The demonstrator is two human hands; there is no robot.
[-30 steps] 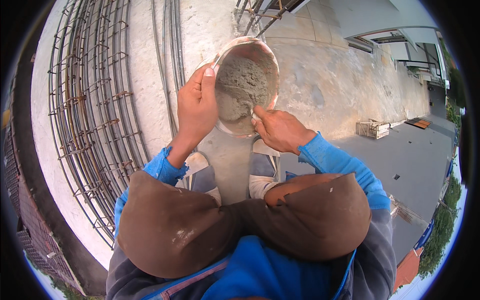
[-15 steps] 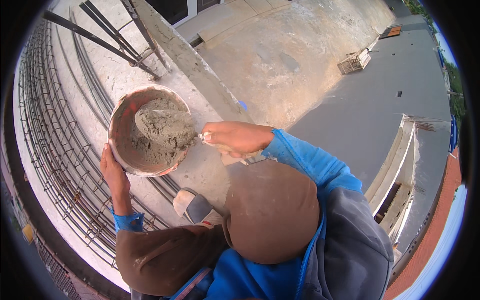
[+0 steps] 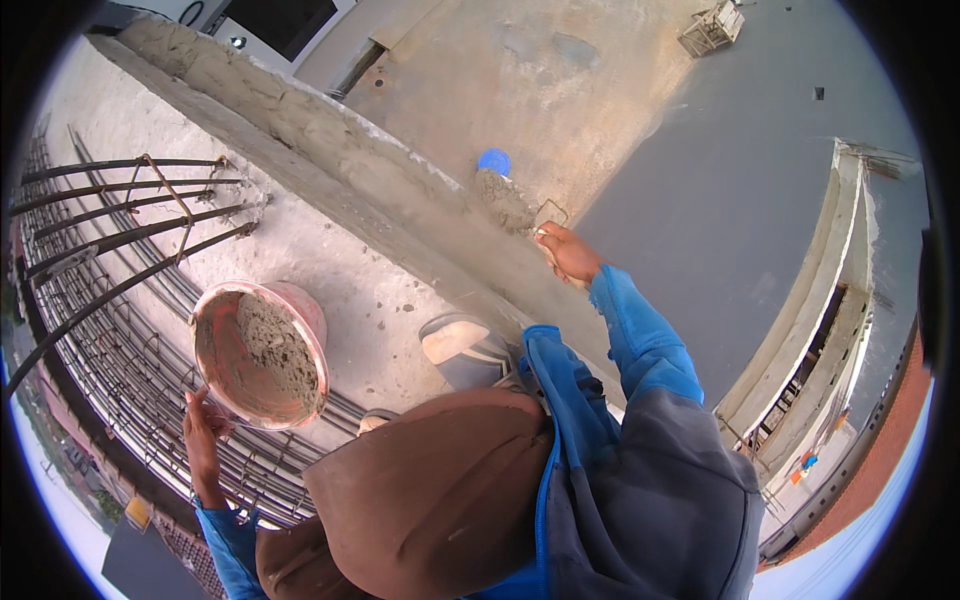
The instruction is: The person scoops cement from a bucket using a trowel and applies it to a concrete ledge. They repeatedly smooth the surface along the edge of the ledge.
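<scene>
My left hand point(image 3: 203, 440) grips the near left rim of a reddish, cement-smeared bucket point(image 3: 312, 312), which leans toward me. Grey wet mortar point(image 3: 278, 345) lies inside it, thickest along one side. Out to the right, my right hand point(image 3: 572, 256) is closed on the handle of a trowel point(image 3: 551, 214). The trowel is over the far edge of a low mortar-coated wall point(image 3: 430, 225). A lump of mortar point(image 3: 506, 200) lies at its blade and hides much of it; whether the lump touches the wall I cannot tell.
Rebar rods point(image 3: 130, 215) stick out at the left, above a long rebar cage point(image 3: 110, 370). My sandalled foot point(image 3: 465, 350) stands by the wall. Beyond it are a blue round object point(image 3: 494, 162), a wooden crate point(image 3: 711, 28) and a concrete-framed opening point(image 3: 800, 330) at the right.
My right hand has gone from the bucket out to the right over the wall, carrying the trowel and mortar. The bucket and my left hand sit lower in view, and the bucket tilts more.
</scene>
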